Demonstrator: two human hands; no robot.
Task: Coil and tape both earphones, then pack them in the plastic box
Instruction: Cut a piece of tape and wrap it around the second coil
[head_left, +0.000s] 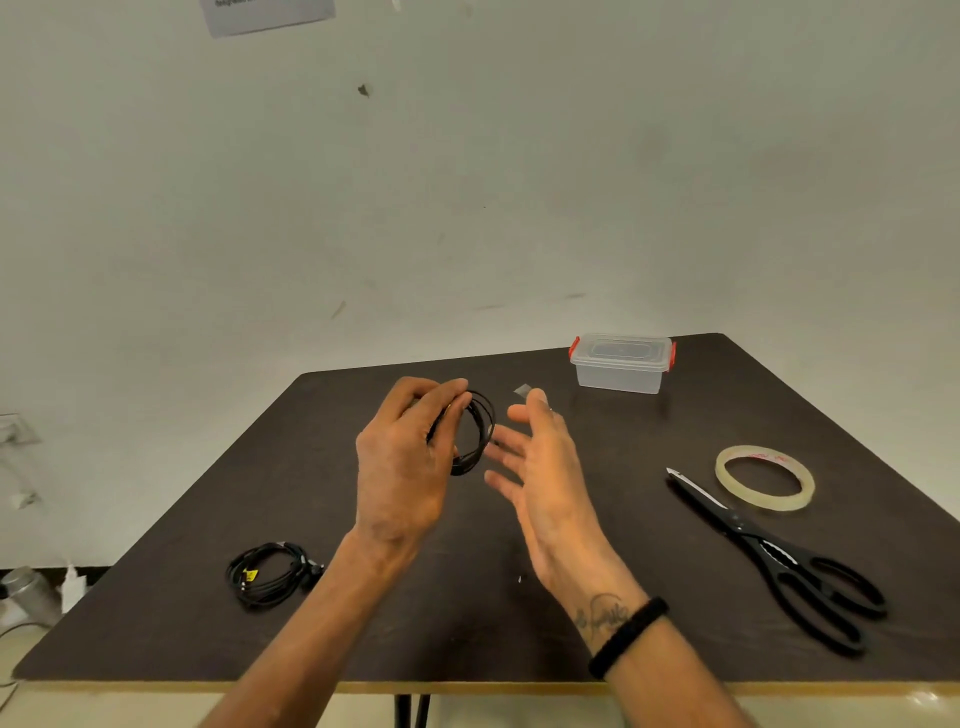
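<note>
Two earphones: one coiled earphone (475, 434) in the air, second coil (270, 573) on the table (571, 639), near left.
Left hand (402, 467): fingers curled around the coil's left side.
Right hand (540, 467): fingers spread, just beside the coil; a tape piece (523, 389) on its fingertip.
Plastic box (621, 362): lid closed, far right.

Quick tally of the dark table (649, 597):

Two coiled black earphones: one coil (475, 434) held up over the middle of the table, the other coil (270, 574) lying near the left edge toward the front.

One clear plastic box (621, 364), lid on, red clips at both ends, up by the back edge near the right corner.

One roll of clear tape (764, 478) lying flat near the right edge.

One pair of black-handled scissors (769, 556) just beside the roll, on its near side.

One short piece of tape (523, 389), stuck on a fingertip.

Two hands over the middle: left (402, 467), right (540, 470).
</note>
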